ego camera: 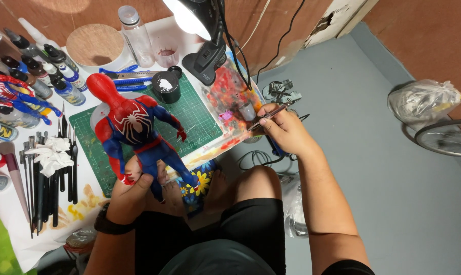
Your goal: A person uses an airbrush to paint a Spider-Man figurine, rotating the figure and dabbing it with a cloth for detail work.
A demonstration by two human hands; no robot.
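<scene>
Left hand (133,191) grips the figure (133,130) by its legs, upright over the green mat (197,117).
Right hand (284,127) pinches an airbrush (268,113) at the bench (16,224) edge; a slip risks tipping the figure onto the brushes (47,178), or stray spray.

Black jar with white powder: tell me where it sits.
The black jar sits at the top edge of the green mat, between the action figure and the lamp base.

Small labelled paint bottles (62,84) stand clustered at the table's far left.
</scene>
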